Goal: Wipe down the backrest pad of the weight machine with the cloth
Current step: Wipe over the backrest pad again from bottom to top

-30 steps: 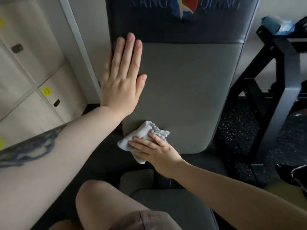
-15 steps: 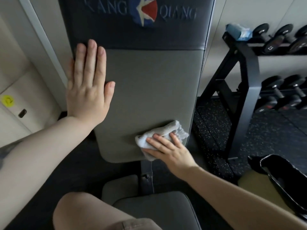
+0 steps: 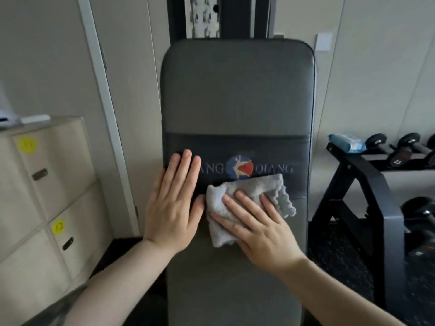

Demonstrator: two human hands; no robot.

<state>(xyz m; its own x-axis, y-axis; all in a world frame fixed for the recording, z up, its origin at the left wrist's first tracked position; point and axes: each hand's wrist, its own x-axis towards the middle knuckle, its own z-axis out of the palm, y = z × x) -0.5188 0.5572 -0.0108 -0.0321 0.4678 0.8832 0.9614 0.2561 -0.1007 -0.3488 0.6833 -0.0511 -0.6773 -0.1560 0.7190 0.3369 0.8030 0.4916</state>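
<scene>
The tall grey backrest pad (image 3: 237,95) stands upright in the middle, with a darker band and a round logo across its centre. My right hand (image 3: 259,227) presses a crumpled light grey cloth (image 3: 254,191) flat against the pad just below the logo. My left hand (image 3: 174,203) lies flat with fingers together on the pad's left edge, beside the cloth, holding nothing. The left hand covers the first letters of the logo text.
Pale lockers (image 3: 47,189) with yellow number stickers stand at the left. A black dumbbell rack (image 3: 367,208) with several dumbbells and a blue pack (image 3: 346,142) on top stands at the right. The machine's dark frame (image 3: 226,17) rises behind the pad.
My right hand slid the cloth from the pad's lower edge up to the logo band. The view tilted upward, so the pad's top now shows. My left hand stays on the left edge.
</scene>
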